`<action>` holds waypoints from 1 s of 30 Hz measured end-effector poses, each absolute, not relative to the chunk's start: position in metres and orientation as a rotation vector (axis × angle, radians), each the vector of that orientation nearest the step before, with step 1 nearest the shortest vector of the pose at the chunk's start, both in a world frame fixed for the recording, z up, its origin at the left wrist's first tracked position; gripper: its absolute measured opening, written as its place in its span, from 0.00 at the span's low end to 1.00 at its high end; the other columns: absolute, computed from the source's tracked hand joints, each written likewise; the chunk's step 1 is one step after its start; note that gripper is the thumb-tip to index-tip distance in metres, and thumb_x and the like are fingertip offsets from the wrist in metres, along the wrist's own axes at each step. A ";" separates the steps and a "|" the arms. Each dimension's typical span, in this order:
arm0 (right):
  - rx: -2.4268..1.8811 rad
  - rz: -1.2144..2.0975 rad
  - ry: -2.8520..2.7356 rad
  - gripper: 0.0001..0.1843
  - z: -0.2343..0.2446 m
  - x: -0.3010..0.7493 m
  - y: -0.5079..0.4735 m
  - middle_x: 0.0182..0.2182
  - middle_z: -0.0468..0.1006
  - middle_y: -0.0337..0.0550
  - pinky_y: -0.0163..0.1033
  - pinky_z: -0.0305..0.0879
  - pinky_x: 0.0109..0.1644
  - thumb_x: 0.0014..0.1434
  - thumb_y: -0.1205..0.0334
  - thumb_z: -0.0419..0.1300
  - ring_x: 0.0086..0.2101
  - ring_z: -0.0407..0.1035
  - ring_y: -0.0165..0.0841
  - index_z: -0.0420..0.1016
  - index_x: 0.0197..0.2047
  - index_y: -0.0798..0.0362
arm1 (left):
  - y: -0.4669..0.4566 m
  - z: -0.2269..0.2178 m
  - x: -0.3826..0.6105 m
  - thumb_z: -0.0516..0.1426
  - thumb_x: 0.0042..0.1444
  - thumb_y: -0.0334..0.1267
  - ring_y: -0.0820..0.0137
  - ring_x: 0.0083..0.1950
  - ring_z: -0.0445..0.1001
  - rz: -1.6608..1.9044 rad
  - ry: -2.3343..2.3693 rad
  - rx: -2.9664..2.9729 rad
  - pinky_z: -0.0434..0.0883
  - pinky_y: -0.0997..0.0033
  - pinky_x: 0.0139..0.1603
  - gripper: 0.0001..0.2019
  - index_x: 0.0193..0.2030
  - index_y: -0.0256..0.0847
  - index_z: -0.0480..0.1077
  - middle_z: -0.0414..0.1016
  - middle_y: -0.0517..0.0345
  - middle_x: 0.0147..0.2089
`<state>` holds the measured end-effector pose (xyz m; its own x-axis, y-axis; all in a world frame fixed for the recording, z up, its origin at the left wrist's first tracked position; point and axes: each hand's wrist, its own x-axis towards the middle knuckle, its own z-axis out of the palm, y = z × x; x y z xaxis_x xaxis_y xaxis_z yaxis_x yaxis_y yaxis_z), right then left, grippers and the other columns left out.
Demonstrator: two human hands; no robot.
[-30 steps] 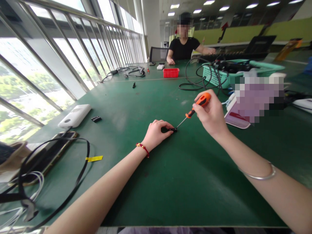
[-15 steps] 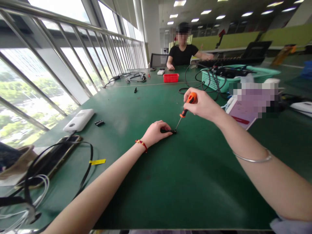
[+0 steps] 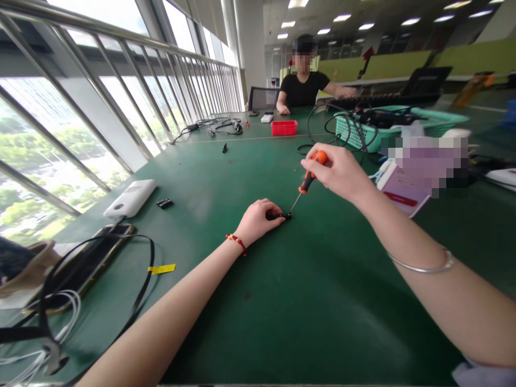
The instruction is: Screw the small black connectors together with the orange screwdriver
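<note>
My left hand [image 3: 258,219] rests on the green table [image 3: 290,301], fingers curled down on a small black part [image 3: 281,216] that pokes out past the fingertips. My right hand [image 3: 338,171] is closed round an orange-handled screwdriver [image 3: 308,177], held tilted, with its thin metal tip down on the black part. A red bead bracelet is on my left wrist and a silver bangle on my right forearm.
A white power bank [image 3: 129,198] and a small black piece [image 3: 164,203] lie to the left, with a phone [image 3: 86,263] and black cable [image 3: 141,279] nearer. A teal basket [image 3: 355,131] with cables, a red tray [image 3: 284,128] and a seated person [image 3: 304,86] are at the far end.
My right hand swung up and left, bringing the screwdriver from a shallow slant to a steeper angle. The tip has stayed on the black part and my left hand has kept still.
</note>
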<state>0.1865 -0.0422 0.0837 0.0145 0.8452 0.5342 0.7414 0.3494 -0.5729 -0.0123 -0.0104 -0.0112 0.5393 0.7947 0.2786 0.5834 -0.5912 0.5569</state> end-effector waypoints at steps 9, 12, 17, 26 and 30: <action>-1.398 0.173 -1.745 0.07 0.084 0.185 -0.044 0.23 0.70 0.37 0.36 0.52 0.27 0.50 0.57 0.58 0.22 0.59 0.29 0.70 0.32 0.51 | -0.010 -0.010 -0.013 0.60 0.51 0.41 0.68 0.37 0.72 0.704 1.116 2.384 0.71 0.67 0.40 0.08 0.34 0.39 0.75 0.74 0.56 0.35; -1.443 0.112 -1.747 0.15 0.085 0.184 -0.046 0.20 0.68 0.38 0.37 0.51 0.27 0.55 0.49 0.55 0.22 0.60 0.30 0.70 0.26 0.51 | -0.010 -0.011 -0.013 0.60 0.51 0.41 0.68 0.37 0.72 0.706 1.116 2.382 0.71 0.68 0.41 0.08 0.34 0.39 0.75 0.74 0.56 0.35; -1.411 0.107 -1.736 0.12 0.085 0.183 -0.045 0.21 0.69 0.38 0.37 0.52 0.29 0.54 0.53 0.57 0.23 0.60 0.30 0.70 0.27 0.51 | -0.009 -0.013 -0.014 0.60 0.51 0.41 0.68 0.38 0.72 0.707 1.105 2.392 0.71 0.67 0.41 0.08 0.34 0.40 0.75 0.74 0.56 0.35; -1.414 0.173 -1.721 0.13 0.081 0.178 -0.044 0.18 0.62 0.35 0.36 0.49 0.25 0.51 0.53 0.60 0.20 0.55 0.28 0.65 0.24 0.51 | -0.010 -0.011 -0.013 0.60 0.51 0.40 0.68 0.37 0.72 0.702 1.110 2.390 0.71 0.67 0.41 0.08 0.34 0.39 0.75 0.74 0.55 0.35; -1.454 0.151 -1.720 0.12 0.082 0.175 -0.045 0.16 0.62 0.36 0.36 0.48 0.25 0.52 0.56 0.59 0.20 0.55 0.28 0.63 0.22 0.51 | -0.009 -0.012 -0.013 0.60 0.51 0.41 0.68 0.37 0.72 0.709 1.101 2.393 0.71 0.67 0.41 0.08 0.35 0.39 0.75 0.74 0.56 0.35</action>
